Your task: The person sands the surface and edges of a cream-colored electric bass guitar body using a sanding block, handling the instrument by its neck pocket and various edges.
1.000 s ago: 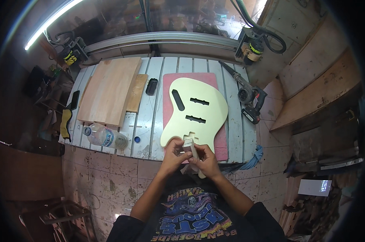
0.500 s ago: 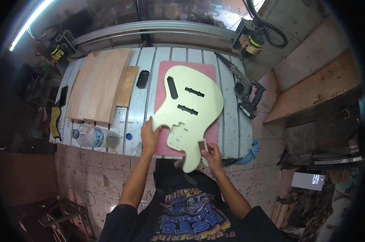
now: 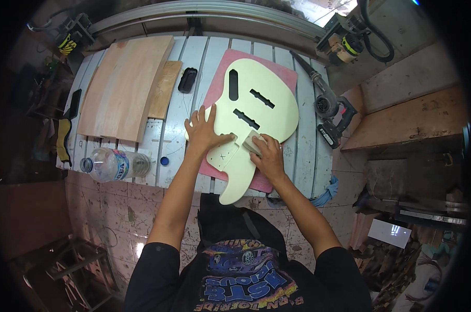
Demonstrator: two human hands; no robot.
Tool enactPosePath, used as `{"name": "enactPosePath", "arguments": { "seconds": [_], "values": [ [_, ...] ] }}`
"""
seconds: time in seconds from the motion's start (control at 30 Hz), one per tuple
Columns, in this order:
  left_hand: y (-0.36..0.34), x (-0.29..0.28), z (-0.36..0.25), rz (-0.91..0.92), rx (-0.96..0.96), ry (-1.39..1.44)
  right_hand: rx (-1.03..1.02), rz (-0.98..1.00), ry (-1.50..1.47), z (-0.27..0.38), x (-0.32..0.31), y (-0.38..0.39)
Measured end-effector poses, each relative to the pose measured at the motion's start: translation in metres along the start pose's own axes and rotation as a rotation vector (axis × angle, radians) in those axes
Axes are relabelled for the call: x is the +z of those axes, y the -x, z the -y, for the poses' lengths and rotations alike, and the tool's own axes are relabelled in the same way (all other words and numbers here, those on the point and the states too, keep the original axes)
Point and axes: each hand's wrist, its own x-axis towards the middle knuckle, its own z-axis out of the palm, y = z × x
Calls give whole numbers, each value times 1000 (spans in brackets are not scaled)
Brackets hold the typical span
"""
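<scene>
A cream electric guitar body with black-painted cavities lies on a pink pad on the slatted worktable. My left hand rests with fingers spread on the body's left side, above the neck pocket. My right hand grips a pale sanding block and presses it on the body just right of the neck pocket.
Wooden boards, a black case, a plastic bottle, a blue cap and a yellow strap are at left. A cordless blower lies at right, a blue cloth below it, machinery behind.
The block has gone from both hands, over the body's lower part, to my right hand beside the neck pocket. My left hand has moved up and spread on the body.
</scene>
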Motion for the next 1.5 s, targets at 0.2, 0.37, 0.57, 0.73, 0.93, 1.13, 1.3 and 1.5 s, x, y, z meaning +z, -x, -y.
{"name": "enactPosePath", "arguments": {
  "seconds": [0.2,0.37,0.57,0.73,0.93,1.13,1.3,1.5],
  "values": [
    [3,6,10,-51,3,-58,-156,164,-9,58,10,58],
    [1,3,4,-60,37,-11,-210,88,72,6,7,21],
    [-3,3,4,1,24,-21,-124,114,103,27,28,41],
    [0,3,11,-8,20,-22,-197,185,38,38,19,34],
    [-1,3,11,13,25,-26,-14,83,50,28,25,19],
    [-2,3,9,38,25,-57,-103,145,41,23,21,26],
    [-4,1,5,34,26,-55,51,61,87,3,20,2],
    [0,2,11,40,11,-57,-176,221,-17,42,15,45]
  ]
}}
